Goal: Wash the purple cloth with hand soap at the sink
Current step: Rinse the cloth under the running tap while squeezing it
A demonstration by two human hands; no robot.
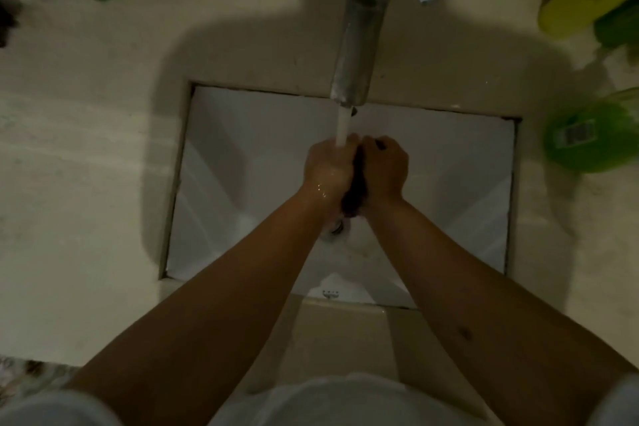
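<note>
A single head-worn view looks steeply down from above the person's chest, facing forward over the sink [221,183]; both forearms reach away from the lens to the left hand [328,169] and right hand [383,169] near frame centre; the faucet [363,38] lies beyond them, toward the top edge.

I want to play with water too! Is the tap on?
On. A white stream of water runs from the faucet spout onto the hands holding the dark cloth over the sink.
</note>
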